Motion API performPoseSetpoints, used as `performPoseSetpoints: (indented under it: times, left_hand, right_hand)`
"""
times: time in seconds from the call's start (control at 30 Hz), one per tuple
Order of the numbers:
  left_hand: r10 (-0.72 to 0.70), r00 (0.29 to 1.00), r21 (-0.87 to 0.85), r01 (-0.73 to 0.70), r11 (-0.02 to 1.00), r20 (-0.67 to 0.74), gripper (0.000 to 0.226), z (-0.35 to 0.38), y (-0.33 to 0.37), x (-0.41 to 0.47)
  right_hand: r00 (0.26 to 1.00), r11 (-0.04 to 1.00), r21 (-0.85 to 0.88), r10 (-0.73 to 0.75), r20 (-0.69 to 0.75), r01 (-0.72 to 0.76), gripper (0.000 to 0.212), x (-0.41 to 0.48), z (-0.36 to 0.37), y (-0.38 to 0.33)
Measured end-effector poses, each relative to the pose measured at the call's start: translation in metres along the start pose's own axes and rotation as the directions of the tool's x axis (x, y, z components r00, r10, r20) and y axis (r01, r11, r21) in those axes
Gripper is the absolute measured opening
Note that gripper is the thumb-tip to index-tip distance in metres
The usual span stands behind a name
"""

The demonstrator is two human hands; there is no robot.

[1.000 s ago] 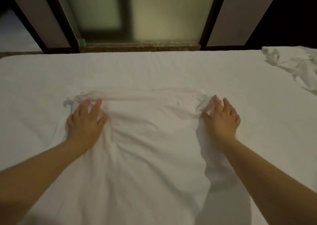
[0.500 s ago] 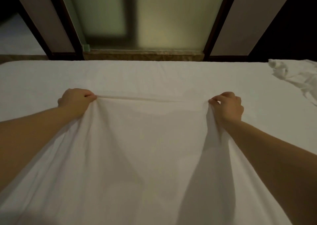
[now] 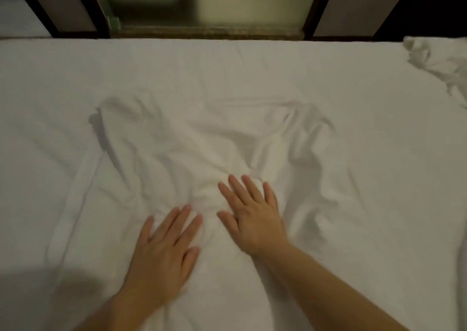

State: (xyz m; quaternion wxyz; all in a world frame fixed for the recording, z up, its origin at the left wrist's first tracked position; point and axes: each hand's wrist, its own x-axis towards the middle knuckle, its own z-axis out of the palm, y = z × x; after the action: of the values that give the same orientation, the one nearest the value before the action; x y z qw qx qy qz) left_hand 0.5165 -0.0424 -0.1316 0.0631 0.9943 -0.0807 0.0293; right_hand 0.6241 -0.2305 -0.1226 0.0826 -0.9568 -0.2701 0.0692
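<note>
A white cloth lies spread and wrinkled on the white bed, its far edge rumpled and its near part running under my arms. My left hand lies flat on the cloth, fingers straight and spread. Just to its right and a little farther out, my right hand also presses flat on the cloth with straight fingers. A bunch of creases sits between the two hands. Neither hand holds anything.
A crumpled white cloth lies at the bed's far right corner. Beyond the bed's far edge stand a frosted glass door and dark frames. A dark shadow covers the near left of the bed.
Both hands let go of the cloth's far corners, which they gripped half a second ago, and came back toward me. They now lie flat near the cloth's middle, and the cloth has dropped onto the bed.
</note>
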Motion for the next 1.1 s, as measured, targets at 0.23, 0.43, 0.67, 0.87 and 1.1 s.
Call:
performPoseSetpoints:
  times: [0.23, 0.43, 0.67, 0.87, 1.1]
  left_hand:
    - [-0.199, 0.957, 0.068, 0.189, 0.98, 0.211, 0.054, -0.02, 0.015, -0.006]
    - [-0.101, 0.948, 0.008, 0.103, 0.995, 0.302, 0.073, -0.035, 0.062, -0.14]
    - [0.204, 0.914, -0.076, -0.19, 0.979, 0.352, 0.074, -0.045, 0.09, -0.341]
    - [0.1, 0.976, -0.055, -0.091, 0.994, 0.191, 0.059, -0.041, 0.097, -0.374]
    - [-0.181, 0.975, -0.17, 0.201, 0.965, 0.129, 0.046, -0.053, 0.097, -0.354]
  right_hand:
    - [0.987, 0.993, 0.019, 0.114, 0.117, -0.117, 0.058, -0.025, -0.016, -0.017]
    - [0.971, 0.983, 0.067, 0.153, 0.185, -0.168, 0.06, -0.209, 0.004, -0.07]
    - [0.975, 0.994, 0.063, 0.072, 0.212, -0.087, 0.065, -0.434, 0.028, -0.091]
    - [0.978, 0.983, -0.048, 0.184, 0.098, -0.18, 0.067, -0.458, 0.033, -0.068]
    - [0.989, 0.983, 0.109, 0.146, 0.008, -0.146, 0.04, -0.449, 0.006, -0.032]
